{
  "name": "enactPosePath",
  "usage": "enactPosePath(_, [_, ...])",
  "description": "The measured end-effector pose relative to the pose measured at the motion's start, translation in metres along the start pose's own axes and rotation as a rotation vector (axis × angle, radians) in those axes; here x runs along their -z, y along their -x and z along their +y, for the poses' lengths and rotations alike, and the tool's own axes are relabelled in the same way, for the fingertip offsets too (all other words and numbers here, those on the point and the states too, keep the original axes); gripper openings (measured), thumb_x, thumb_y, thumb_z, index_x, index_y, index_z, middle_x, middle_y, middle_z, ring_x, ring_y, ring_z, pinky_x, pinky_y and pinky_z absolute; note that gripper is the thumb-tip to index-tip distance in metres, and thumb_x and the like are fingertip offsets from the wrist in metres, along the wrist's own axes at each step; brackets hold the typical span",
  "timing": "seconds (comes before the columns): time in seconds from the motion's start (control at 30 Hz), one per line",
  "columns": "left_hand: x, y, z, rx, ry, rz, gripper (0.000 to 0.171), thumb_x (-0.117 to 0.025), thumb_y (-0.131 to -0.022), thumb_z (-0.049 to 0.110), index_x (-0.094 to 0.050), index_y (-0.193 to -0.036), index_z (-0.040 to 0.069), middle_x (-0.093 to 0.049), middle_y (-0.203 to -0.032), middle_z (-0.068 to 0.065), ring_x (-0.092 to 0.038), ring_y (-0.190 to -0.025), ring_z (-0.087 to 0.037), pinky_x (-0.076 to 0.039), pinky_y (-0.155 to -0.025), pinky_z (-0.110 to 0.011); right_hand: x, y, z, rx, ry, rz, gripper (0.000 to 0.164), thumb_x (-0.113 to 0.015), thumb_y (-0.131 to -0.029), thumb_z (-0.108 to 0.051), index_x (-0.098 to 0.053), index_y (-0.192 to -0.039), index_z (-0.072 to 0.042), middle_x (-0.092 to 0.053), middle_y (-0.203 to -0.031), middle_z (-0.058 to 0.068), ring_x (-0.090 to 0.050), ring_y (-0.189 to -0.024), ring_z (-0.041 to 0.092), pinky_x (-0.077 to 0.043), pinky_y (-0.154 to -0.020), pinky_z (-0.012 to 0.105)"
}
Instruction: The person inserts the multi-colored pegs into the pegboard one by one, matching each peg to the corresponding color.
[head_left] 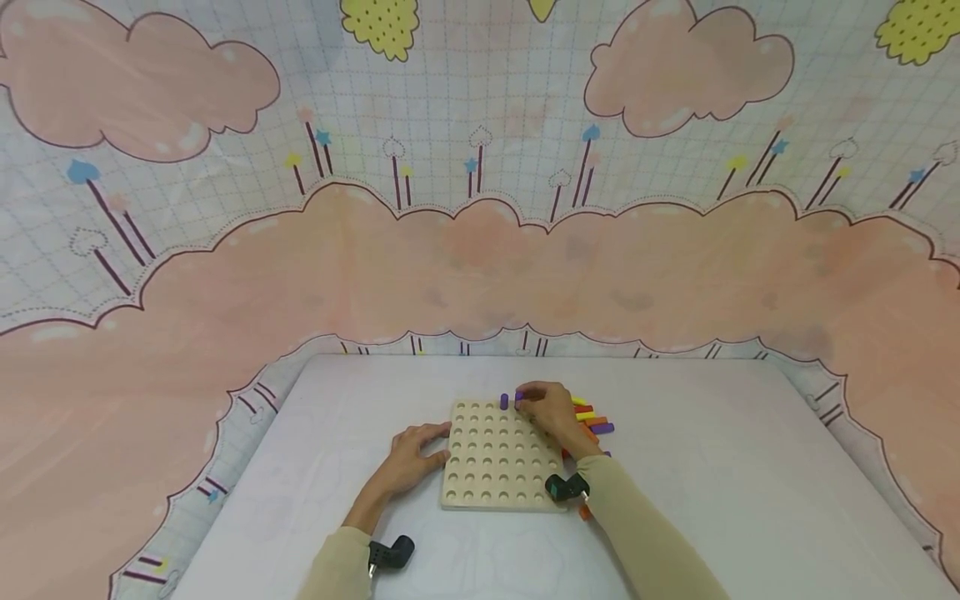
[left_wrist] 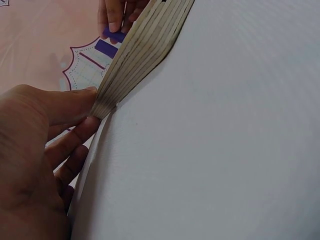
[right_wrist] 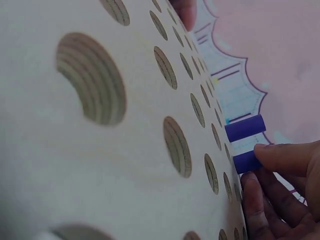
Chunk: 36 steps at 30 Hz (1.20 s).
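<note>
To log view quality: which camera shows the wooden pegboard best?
Head view: nearly the whole wooden pegboard shows, the right hand covering part. Left wrist shows its layered edge; right wrist, a steep close-up of its holed face.

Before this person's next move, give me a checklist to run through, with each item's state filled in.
1. Pegboard flat on the table: ok.
2. Left grip touching the board's left edge: ok.
3. First purple peg upright in the far row: ok.
4. Second purple peg pinched by the right grip: ok.
5. Second peg fully seated: cannot tell; fingers and the viewing angle hide its base.
6. Loose pegs gathered together: not ok; one orange peg lies apart, beside the right sleeve.
</note>
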<state>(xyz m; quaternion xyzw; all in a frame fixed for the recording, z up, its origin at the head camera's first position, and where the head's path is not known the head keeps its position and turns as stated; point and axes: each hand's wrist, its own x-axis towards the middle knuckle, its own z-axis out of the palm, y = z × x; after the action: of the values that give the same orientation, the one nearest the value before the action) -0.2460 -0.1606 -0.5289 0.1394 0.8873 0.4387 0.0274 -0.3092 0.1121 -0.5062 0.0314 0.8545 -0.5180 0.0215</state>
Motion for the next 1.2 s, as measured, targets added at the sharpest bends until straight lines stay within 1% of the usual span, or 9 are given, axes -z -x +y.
enactPosePath(0.1, [0.000,0.000,0.000,-0.001,0.001,0.005,0.046,-0.070,-0.090,0.018,-0.059,-0.135,0.011,-0.065,-0.130,-0.005,-0.045,-0.130,-0.030,-0.011,-0.116,-0.052,0.000,0.001,-0.001,0.005,0.011,0.005,0.019,-0.072,-0.088,-0.010,-0.074,-0.106,-0.015,-0.073,-0.106,0.005,-0.064,-0.094,0.020,-0.055,-0.094,0.039])
enactPosePath(0.3, [-0.001,0.001,0.000,0.009,-0.003,0.009,0.046,-0.070,-0.090,0.018,-0.059,-0.135,0.011,-0.065,-0.130,-0.006,-0.045,-0.130,-0.031,-0.012,-0.116,-0.051,0.004,0.007,-0.006,0.054,0.008,0.029,0.019,-0.072,-0.088,-0.009,-0.074,-0.106,-0.013,-0.074,-0.104,0.006,-0.066,-0.091,0.020,-0.056,-0.092,0.038])
enactPosePath(0.43, [-0.001,0.002,-0.002,-0.008,-0.020,0.011,0.047,-0.070,-0.090,0.020,-0.060,-0.134,0.011,-0.065,-0.130,-0.006,-0.046,-0.129,-0.031,-0.014,-0.114,-0.052,0.010,0.014,-0.012,0.106,0.011,0.060,0.017,-0.070,-0.088,-0.010,-0.073,-0.105,-0.012,-0.074,-0.103,0.006,-0.067,-0.094,0.021,-0.055,-0.093,0.040])
enactPosePath(0.53, [-0.001,0.001,-0.002,-0.020,-0.022,0.011,0.047,-0.070,-0.089,0.020,-0.060,-0.134,0.010,-0.065,-0.129,-0.006,-0.046,-0.129,-0.031,-0.015,-0.113,-0.053,0.016,0.019,-0.016,0.165,0.031,0.095,0.016,-0.073,-0.087,-0.011,-0.074,-0.103,-0.011,-0.075,-0.102,0.006,-0.068,-0.097,0.023,-0.055,-0.092,0.041])
enactPosePath(0.67, [-0.001,0.000,-0.002,-0.006,-0.014,0.011,0.047,-0.070,-0.089,0.018,-0.060,-0.134,0.011,-0.065,-0.130,-0.005,-0.045,-0.130,-0.030,-0.014,-0.115,-0.051,0.025,0.024,-0.019,0.223,0.048,0.120,0.017,-0.075,-0.086,-0.012,-0.074,-0.103,-0.011,-0.075,-0.102,0.008,-0.069,-0.099,0.025,-0.054,-0.093,0.044])
enactPosePath(0.8, [-0.001,0.000,-0.001,0.015,-0.015,0.008,0.047,-0.070,-0.089,0.017,-0.060,-0.135,0.012,-0.065,-0.131,-0.004,-0.045,-0.132,-0.028,-0.014,-0.116,-0.049,0.034,0.030,-0.018,0.213,0.054,0.122,0.019,-0.075,-0.086,-0.014,-0.074,-0.104,-0.012,-0.075,-0.103,0.007,-0.067,-0.100,0.024,-0.052,-0.095,0.044])
enactPosePath(0.97, [-0.001,0.000,-0.001,0.017,-0.022,0.004,0.047,-0.070,-0.089,0.017,-0.059,-0.135,0.012,-0.064,-0.131,-0.004,-0.045,-0.132,-0.029,-0.015,-0.116,-0.049,0.045,0.043,-0.017,0.133,0.025,0.095,0.022,-0.072,-0.089,-0.016,-0.071,-0.111,-0.014,-0.072,-0.109,0.005,-0.064,-0.105,0.022,-0.053,-0.097,0.042])
enactPosePath(1.07, [-0.001,0.000,0.000,0.013,-0.021,0.011,0.047,-0.070,-0.089,0.017,-0.059,-0.135,0.011,-0.064,-0.132,-0.005,-0.045,-0.132,-0.029,-0.015,-0.116,-0.050,0.053,0.049,-0.014,0.136,0.021,0.096,0.023,-0.070,-0.091,-0.014,-0.070,-0.113,-0.012,-0.072,-0.112,0.006,-0.065,-0.107,0.024,-0.056,-0.094,0.039])
enactPosePath(1.2, [0.000,0.001,0.001,0.014,-0.016,0.012,0.047,-0.070,-0.090,0.017,-0.059,-0.135,0.011,-0.064,-0.132,-0.005,-0.045,-0.133,-0.029,-0.014,-0.116,-0.050,0.064,0.055,-0.008,0.134,0.054,0.112,0.023,-0.068,-0.092,-0.015,-0.070,-0.115,-0.012,-0.071,-0.112,0.008,-0.064,-0.109,0.026,-0.058,-0.089,0.035])
